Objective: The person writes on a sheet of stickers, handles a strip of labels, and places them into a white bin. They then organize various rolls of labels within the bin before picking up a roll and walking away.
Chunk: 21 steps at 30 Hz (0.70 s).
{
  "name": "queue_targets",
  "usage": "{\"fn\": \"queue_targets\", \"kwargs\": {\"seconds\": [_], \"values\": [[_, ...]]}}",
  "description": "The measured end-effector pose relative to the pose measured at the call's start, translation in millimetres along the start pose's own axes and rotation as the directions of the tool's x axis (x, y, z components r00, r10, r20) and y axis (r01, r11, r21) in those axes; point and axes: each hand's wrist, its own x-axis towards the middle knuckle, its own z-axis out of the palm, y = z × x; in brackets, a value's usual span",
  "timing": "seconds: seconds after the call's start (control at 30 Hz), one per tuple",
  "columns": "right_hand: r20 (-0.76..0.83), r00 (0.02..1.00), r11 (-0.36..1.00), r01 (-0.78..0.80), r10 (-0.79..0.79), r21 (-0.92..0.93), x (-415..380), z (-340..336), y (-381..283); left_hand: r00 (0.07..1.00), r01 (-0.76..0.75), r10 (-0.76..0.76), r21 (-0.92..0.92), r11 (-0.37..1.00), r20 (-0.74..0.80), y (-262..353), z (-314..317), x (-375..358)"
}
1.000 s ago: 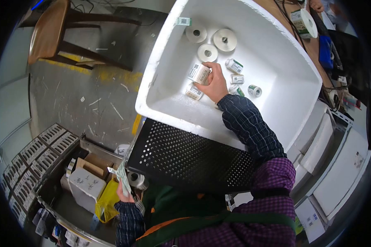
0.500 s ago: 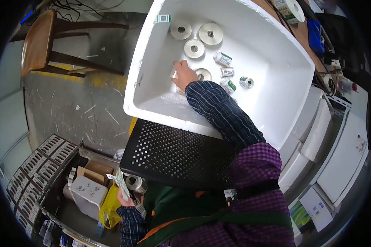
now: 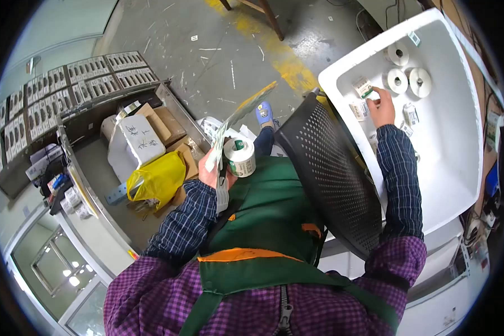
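From your head camera, your right hand (image 3: 382, 101) reaches into the white foam box (image 3: 459, 162) at far right, fingers closed on a small green-labelled roll (image 3: 369, 93) beside three white tape rolls (image 3: 409, 81). Your left hand (image 3: 211, 173) grips a label sheet (image 3: 238, 120) and a white roll (image 3: 239, 158) near your chest. Below lies scuffed grey concrete floor (image 3: 207, 50) with yellow paint, a yellow bag (image 3: 158, 178) and cardboard boxes (image 3: 151, 126) at left.
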Motion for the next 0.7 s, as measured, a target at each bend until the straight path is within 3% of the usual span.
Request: {"fn": "queue_targets", "kwargs": {"seconds": [0.03,0.1,0.13,0.17,0.23,0.27,0.3,0.37,0.43,0.5,0.53,0.57,0.63,0.67,0.7], "values": [[0.003,1.000,1.000,0.004,-0.004,0.002,-1.4,-2.2,0.1,1.000,-0.009,0.009,-0.010,1.000,-0.001,1.1,5.2,0.8],[0.013,1.000,1.000,-0.003,0.003,0.002,-3.9,-3.7,-2.6,0.984,-0.011,0.031,-0.113,0.994,0.176,4.0,12.1,1.4],[0.016,1.000,1.000,0.007,-0.007,0.003,-6.0,-4.4,-5.4,1.000,-0.019,0.022,-0.152,0.988,0.022,5.8,24.3,-0.5],[0.014,1.000,1.000,-0.018,0.017,0.024,-8.4,-6.2,-7.6,0.999,-0.026,0.030,-0.157,0.987,0.021,8.3,23.1,1.4],[0.010,0.999,0.998,-0.038,0.037,0.044,-12.3,-11.0,-14.9,0.963,-0.055,-0.013,-0.248,0.967,-0.267,11.5,17.9,5.9],[0.003,0.997,0.993,-0.072,0.072,0.091,-13.0,-15.3,-19.2,0.986,0.006,-0.059,-0.315,0.949,-0.157,14.7,14.6,4.8],[-0.004,0.994,0.984,-0.105,0.107,0.141,-14.9,-18.1,-24.3,0.986,0.004,-0.056,-0.317,0.948,-0.154,15.8,21.2,3.9],[-0.021,0.986,0.963,-0.159,0.167,0.216,-17.2,-32.5,-58.1,0.964,-0.039,-0.030,-0.253,0.967,-0.263,17.9,39.9,2.6],[-0.156,0.987,0.851,0.039,0.050,0.523,-23.2,-45.9,-105.2,0.976,-0.031,-0.032,-0.283,0.959,-0.217,19.7,30.0,4.4],[-0.029,0.987,0.821,0.146,-0.156,0.552,-35.0,-71.7,-175.6,0.985,-0.007,-0.046,-0.311,0.950,-0.165,20.4,35.4,1.1],[0.040,0.955,0.775,0.213,-0.293,0.595,-40.4,-79.3,-208.8,0.996,0.057,-0.074,-0.312,0.948,-0.043,22.8,49.3,-4.7],[0.100,0.899,0.719,0.270,-0.427,0.640,-44.4,-84.2,-237.1,0.992,0.121,-0.101,-0.305,0.945,0.082,24.6,59.4,-8.9],[0.342,0.767,0.721,0.217,-0.543,0.659,-43.9,-87.5,-272.8,0.972,0.221,-0.182,-0.325,0.920,0.146,28.2,68.8,-13.4],[0.337,0.769,0.723,0.224,-0.543,0.653,-41.9,-83.8,-282.5,0.969,0.216,-0.171,-0.278,0.936,0.178,29.4,77.2,-16.4],[0.330,0.674,0.673,0.338,-0.661,0.658,-38.8,-77.4,-289.7,0.965,0.207,-0.159,-0.230,0.951,0.208,31.9,84.8,-19.7]]}}
